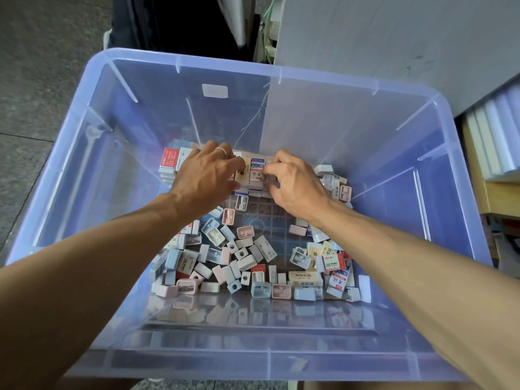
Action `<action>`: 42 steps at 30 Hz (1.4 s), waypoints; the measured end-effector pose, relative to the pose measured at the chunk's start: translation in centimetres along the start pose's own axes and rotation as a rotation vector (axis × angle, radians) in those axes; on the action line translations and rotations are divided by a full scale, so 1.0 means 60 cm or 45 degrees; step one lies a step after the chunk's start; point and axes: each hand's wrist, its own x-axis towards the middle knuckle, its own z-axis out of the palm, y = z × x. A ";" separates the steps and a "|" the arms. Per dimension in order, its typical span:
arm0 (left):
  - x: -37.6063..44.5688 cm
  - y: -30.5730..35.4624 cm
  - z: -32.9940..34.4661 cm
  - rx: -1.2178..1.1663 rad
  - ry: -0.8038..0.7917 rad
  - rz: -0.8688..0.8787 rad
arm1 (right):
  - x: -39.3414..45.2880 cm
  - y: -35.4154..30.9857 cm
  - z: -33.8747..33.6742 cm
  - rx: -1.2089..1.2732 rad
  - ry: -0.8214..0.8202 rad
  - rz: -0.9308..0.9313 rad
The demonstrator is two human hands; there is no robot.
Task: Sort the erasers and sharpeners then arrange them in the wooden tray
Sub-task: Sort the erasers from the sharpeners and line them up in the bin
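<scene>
1. A big see-through blue bin (84,142) sits on the floor. No wooden tray is in view.
2. Loose erasers and sharpeners (242,263) lie mixed in a heap on the near side of its bottom.
3. A neat row of erasers (254,171) stands along the far side.
4. The left hand (205,178) rests on that row, fingers bent over it.
5. The right hand (292,181) pinches something small beside the row; I cannot tell what.
6. This looks like the sorting step. Next, pick more erasers from the heap.

Storage bin (439,130): translucent blue-violet. Sharpeners (216,235): pale blue, pink, white. Erasers (305,278): cream sleeves, red-and-white printed wrappers. Ring (221,150) on left hand (206,175): silver. Floor (36,88): speckled grey.
</scene>
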 end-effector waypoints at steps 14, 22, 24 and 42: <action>-0.030 0.059 0.006 -0.260 -0.215 0.352 | -0.036 0.043 -0.101 -0.427 -0.598 0.236; -0.049 0.065 0.043 -0.169 -0.832 0.383 | -0.048 0.053 -0.088 -0.615 -0.787 0.195; -0.050 0.063 0.047 -0.248 -0.891 0.352 | -0.045 0.050 -0.086 -0.576 -0.772 0.186; -0.048 0.054 0.050 -0.510 -0.959 0.148 | -0.068 0.044 -0.079 -0.418 -0.696 0.288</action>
